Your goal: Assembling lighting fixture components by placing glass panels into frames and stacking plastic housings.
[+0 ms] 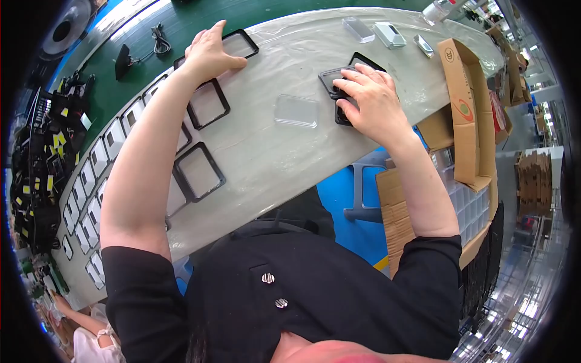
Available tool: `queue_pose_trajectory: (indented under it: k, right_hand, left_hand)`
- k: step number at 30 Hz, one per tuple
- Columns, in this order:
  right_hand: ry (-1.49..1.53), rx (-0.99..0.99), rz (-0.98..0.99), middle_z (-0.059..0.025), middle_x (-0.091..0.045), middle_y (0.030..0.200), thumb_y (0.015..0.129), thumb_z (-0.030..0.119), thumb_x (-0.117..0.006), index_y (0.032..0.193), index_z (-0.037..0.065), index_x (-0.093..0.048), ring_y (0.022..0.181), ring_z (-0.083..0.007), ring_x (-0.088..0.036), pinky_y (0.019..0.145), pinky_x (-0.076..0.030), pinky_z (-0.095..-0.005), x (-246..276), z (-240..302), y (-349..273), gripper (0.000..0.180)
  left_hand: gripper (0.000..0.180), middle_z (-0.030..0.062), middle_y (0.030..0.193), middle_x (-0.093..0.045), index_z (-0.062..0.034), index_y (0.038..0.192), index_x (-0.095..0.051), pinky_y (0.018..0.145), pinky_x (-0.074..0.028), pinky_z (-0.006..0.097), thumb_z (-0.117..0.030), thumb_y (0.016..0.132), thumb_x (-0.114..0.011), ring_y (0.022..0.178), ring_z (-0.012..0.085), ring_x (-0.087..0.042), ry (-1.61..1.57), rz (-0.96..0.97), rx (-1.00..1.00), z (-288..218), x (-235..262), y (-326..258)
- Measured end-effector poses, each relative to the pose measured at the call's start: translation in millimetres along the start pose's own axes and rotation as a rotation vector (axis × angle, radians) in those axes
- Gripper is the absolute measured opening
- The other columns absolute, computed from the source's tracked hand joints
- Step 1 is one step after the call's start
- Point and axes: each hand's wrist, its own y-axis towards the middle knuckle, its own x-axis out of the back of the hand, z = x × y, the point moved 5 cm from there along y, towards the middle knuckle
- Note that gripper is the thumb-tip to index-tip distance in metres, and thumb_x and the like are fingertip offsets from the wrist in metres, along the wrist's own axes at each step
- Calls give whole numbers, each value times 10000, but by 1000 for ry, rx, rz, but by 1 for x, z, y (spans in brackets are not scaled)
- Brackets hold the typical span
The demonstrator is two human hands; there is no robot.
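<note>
Left hand [209,55]: thumb and fingers wide apart over the far-left black frame [250,40], perhaps squaring the layout. Right hand [369,94]: fingers bent over overlapping dark frames [330,75] at right, presumably steadying them; grip closure hidden, cannot tell. Clear cover [295,111] between, on bench [266,151].

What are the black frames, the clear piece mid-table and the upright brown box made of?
Black frames: probably moulded plastic, smooth with rounded corners. Clear piece: likely thin plastic, see-through with glossy edges. Brown box: apparently cardboard, matte with folded edges.
</note>
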Motion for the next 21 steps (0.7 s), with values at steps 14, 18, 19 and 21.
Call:
queue_pose_trajectory:
  k: [14, 18, 19, 21]
  right_hand:
    - [1696, -455, 83, -63, -698, 963, 971, 198, -557, 1105, 15, -666, 859, -114, -640, 765, -477, -245, 17, 62, 11, 252]
    - [1955, -556, 283, -69, -689, 995, 966, 218, -572, 1116, 4, -658, 885, -124, -631, 765, -478, -258, -1, 91, 2, 275]
    - [1965, -576, 333, -71, -688, 998, 963, 218, -578, 1122, 3, -656, 878, -127, -629, 769, -480, -262, -4, 94, 1, 278]
    - [1663, -485, 220, -75, -688, 999, 955, 232, -586, 1140, 0, -648, 861, -152, -629, 779, -483, -275, -9, 90, 3, 303]
  left_hand:
    - [893, 135, 1493, -310, -151, 1421, -409, 1022, -423, 417, -178, 639, -839, 1287, 338, -430, -288, -150, -477, -124, 83, -193]
    - [850, 129, 1431, -390, -93, 1379, -439, 987, -466, 382, -93, 626, -834, 1227, 318, -503, -428, -162, -369, -108, 79, -218]
    - [858, 131, 1424, -396, -80, 1381, -430, 990, -463, 384, -87, 624, -833, 1228, 320, -502, -455, -177, -360, -104, 78, -223]
    - [891, 143, 1355, -423, -81, 1390, -394, 925, -495, 392, -104, 617, -837, 1137, 334, -536, -436, -222, -383, -98, 76, -231]
